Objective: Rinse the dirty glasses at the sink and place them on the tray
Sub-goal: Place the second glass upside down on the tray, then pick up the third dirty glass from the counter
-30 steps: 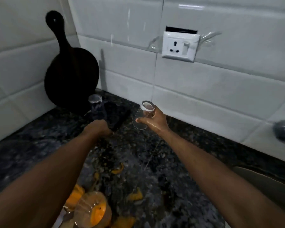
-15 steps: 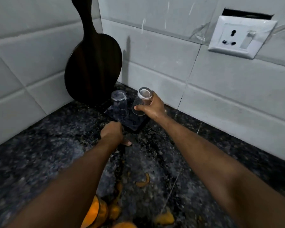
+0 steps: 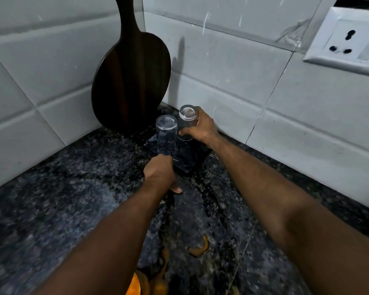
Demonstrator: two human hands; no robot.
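Note:
A small dark tray (image 3: 189,165) sits in the corner of the speckled granite counter (image 3: 73,188). One clear glass (image 3: 166,135) stands upside down on the tray's left side. My right hand (image 3: 201,129) grips a second clear glass (image 3: 186,120), also upside down, right beside the first and low over the tray's far part. I cannot tell whether its rim touches the tray. My left hand (image 3: 160,174) is curled at the tray's near left edge and holds it, thumb lying on the counter.
A dark round wooden board (image 3: 132,81) leans upright in the tiled corner just behind the tray. A white wall socket (image 3: 345,43) is at the upper right. Orange scraps (image 3: 198,245) and an orange object (image 3: 135,284) lie on the wet counter near me.
My right hand has carried the upside-down glass left and down, to beside the glass standing on the tray. My left hand stays at the tray's edge. The view has moved closer.

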